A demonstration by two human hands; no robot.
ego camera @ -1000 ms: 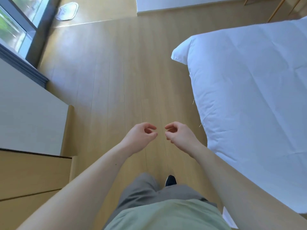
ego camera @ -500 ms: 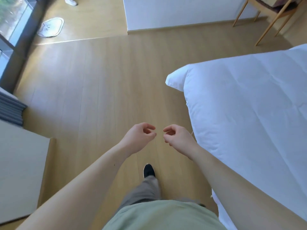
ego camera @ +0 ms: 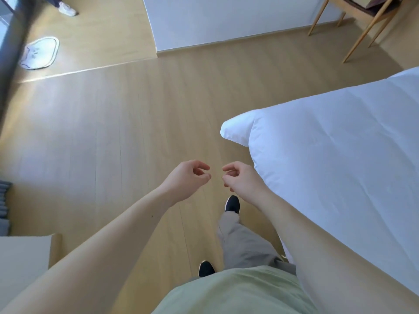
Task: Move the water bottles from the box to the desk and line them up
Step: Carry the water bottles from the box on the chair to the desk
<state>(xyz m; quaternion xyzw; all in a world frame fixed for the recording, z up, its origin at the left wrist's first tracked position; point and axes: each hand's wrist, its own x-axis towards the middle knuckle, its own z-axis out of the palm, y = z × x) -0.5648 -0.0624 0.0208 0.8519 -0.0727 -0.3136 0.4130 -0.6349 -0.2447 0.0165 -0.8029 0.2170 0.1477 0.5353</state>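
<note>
We judge that we are between carries, walking across the floor (ego camera: 127,123) with nothing in either hand, most likely on the way to fetch a bottle. Neither the box nor any bottle is in view, so we cannot say where they are or how many are left to move; a pale surface (ego camera: 20,257) at the lower left might be the desk, but we cannot be sure. The next move calls for finding the box, reaching down into it, and closing one hand or both round a bottle's body before carrying it to the desk and standing it in a row. Our left hand (ego camera: 187,177) is held out in front at about waist height, palm turned inward, its fingers (ego camera: 200,165) loosely curled with the thumb close to the forefinger, pinching nothing. Our right hand (ego camera: 241,177) mirrors it just beside, the two near each other but apart, its fingers (ego camera: 231,167) likewise loosely curled and holding nothing. Both forearms run up from the bottom corners and converge toward the middle. One shoe (ego camera: 232,203) is stepped forward under the right hand, the other (ego camera: 206,268) back near our body. The bed (ego camera: 340,159) lies close on our right, and chair legs (ego camera: 362,28) stand beyond it.
</note>
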